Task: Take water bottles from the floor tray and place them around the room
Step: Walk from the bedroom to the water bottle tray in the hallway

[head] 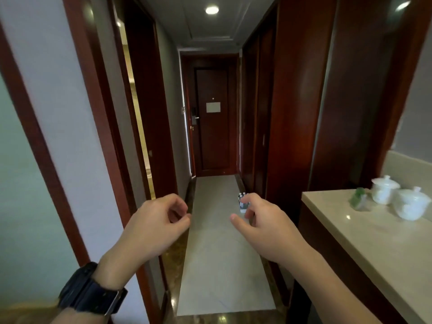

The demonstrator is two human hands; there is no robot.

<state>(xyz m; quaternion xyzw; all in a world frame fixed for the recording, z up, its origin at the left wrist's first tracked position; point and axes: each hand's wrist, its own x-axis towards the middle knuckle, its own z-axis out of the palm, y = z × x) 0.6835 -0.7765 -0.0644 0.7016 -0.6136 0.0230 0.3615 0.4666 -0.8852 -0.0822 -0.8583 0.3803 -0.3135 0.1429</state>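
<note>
- The water bottles [242,202] stand in a cluster on the hallway floor [217,253], centre of the frame, partly hidden behind the right hand [261,225]; a tray under them cannot be made out.
- Both the right hand and the left hand [154,228] are held out in front, empty, fingers loosely curled and holding nothing, probably for balance while walking.
- At the right of the frame a table [378,249] carries two white lidded cups [397,197], a likely spot for a bottle.
</note>
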